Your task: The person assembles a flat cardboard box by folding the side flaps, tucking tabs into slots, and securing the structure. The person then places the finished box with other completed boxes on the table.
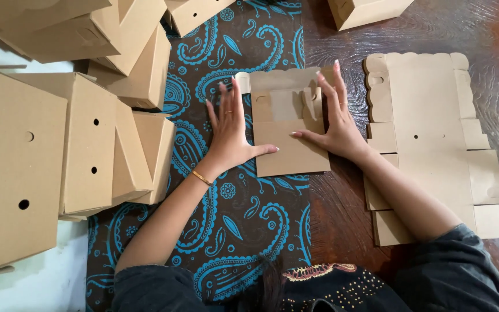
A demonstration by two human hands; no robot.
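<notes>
A flat brown cardboard box blank (289, 130), partly folded, lies on a dark cloth with a blue paisley pattern (232, 214). My left hand (230, 128) rests flat at its left edge, fingers spread, thumb on the cardboard. My right hand (334, 118) presses flat on its right side, fingers pointing away from me. Both hands wear rings, and the left wrist has a gold bangle.
A stack of unfolded cardboard blanks (428, 144) lies to the right on the dark wooden table (330, 219). Several assembled cardboard boxes (76, 115) with small round holes are piled at the left. Another box (365, 10) stands at the far edge.
</notes>
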